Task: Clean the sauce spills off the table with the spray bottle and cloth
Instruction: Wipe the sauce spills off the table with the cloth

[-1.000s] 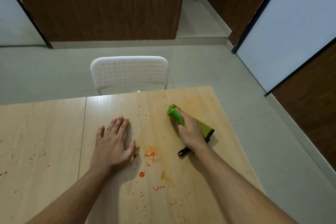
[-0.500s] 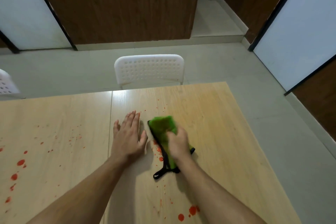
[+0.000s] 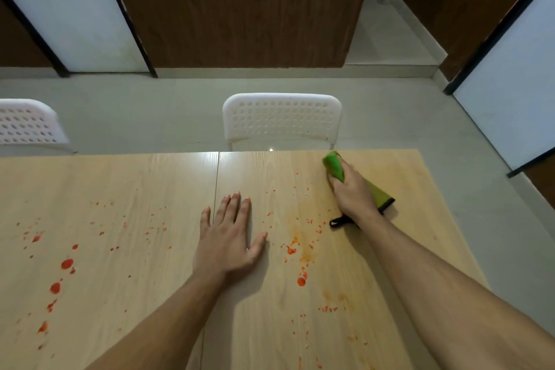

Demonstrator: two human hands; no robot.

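My right hand (image 3: 351, 194) presses a green cloth (image 3: 334, 166) with a black edge loop onto the light wooden table (image 3: 150, 183), near its far right edge. My left hand (image 3: 226, 237) lies flat with fingers spread on the table's middle, just right of the seam between the two table tops. Red sauce spots (image 3: 301, 281) and orange smears (image 3: 306, 254) lie between my hands. More red drops (image 3: 66, 264) dot the left table top. No spray bottle is in view.
A white perforated chair (image 3: 281, 119) stands at the table's far side, opposite me. A second white chair (image 3: 28, 125) shows at the far left. Beyond are grey floor tiles, brown wood panels and white doors.
My right hand has swept the cloth from beside my left hand out to the far right of the table. The view has shifted. My left hand stays flat.
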